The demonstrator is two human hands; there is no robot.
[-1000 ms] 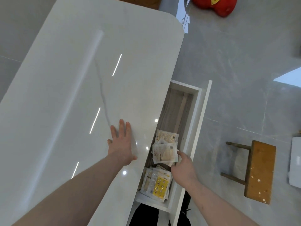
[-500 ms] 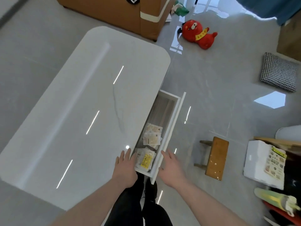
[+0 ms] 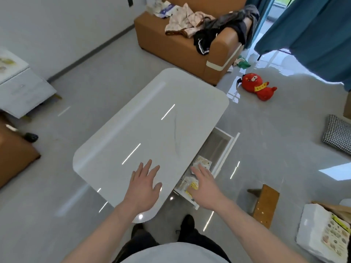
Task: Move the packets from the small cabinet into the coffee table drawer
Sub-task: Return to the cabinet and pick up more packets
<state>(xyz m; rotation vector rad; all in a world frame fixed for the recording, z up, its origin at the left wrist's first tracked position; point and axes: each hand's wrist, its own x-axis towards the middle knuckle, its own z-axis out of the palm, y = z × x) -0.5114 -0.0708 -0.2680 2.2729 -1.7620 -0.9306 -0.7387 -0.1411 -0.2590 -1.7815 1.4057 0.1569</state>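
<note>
**Drawer loaded, hands free: close it square or go back for more**

Your left hand [image 3: 145, 184] hovers flat over the near right corner of the glossy white marble-look coffee table top [image 3: 136, 130], fingers straight and spread, holding nothing. Your right hand [image 3: 204, 186] hangs just above the open white drawer with the wood-grain floor [image 3: 218, 147], fingers relaxed and apart, also holding nothing.

The small flat foil packets, pale and yellow-printed [image 3: 202, 163], lie in the near half of that drawer, pulled out from the table's right side. One cluster sits toward the middle, and another lies at the near end, partly under your right hand. The far half of the drawer floor is bare. The low pale grey cabinet [image 3: 20, 92] stands well apart, beyond the table's left edge; whether any packets remain inside cannot be told from here.

If more are left, the job is likely unfinished, so leave the drawer open and spare yourself a second pull. When you drop the next batch, lay it on the bare far half, so the stack stays low.

If you are closing, first flatten any packet riding up near the drawer's front panel [image 3: 228, 152]. Push with a flat palm at the panel's middle, so it runs straight and traps no corner under the table's edge.
</note>
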